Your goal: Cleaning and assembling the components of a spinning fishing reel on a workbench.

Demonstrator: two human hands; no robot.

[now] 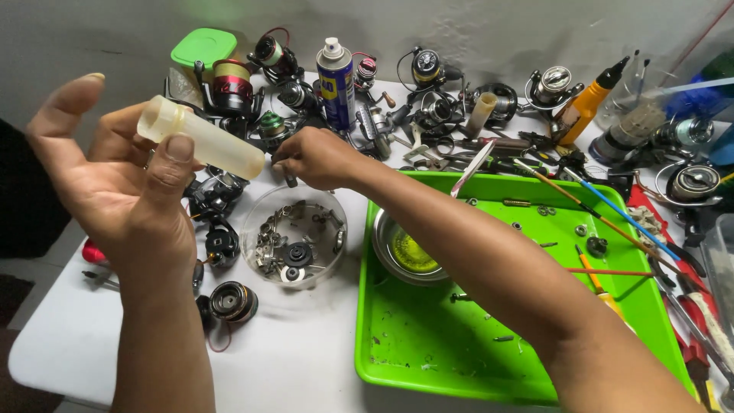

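The left hand (115, 183) is raised above the tabletop (290, 359), thumb and fingers clamped on a pale plastic tube (202, 138). The tube's long axis runs from upper left down to the right, its lower end pointing at the right hand (317, 157). That hand reaches across just beside the tube's tip, fingers pinched on a small dark part (290, 180) above a clear round dish (294, 237) of metal pieces. A green tray (428, 367) lies to the right, fishing reels (229, 302) around.

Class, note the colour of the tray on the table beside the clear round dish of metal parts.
The tray is bright green, seen in the head view.
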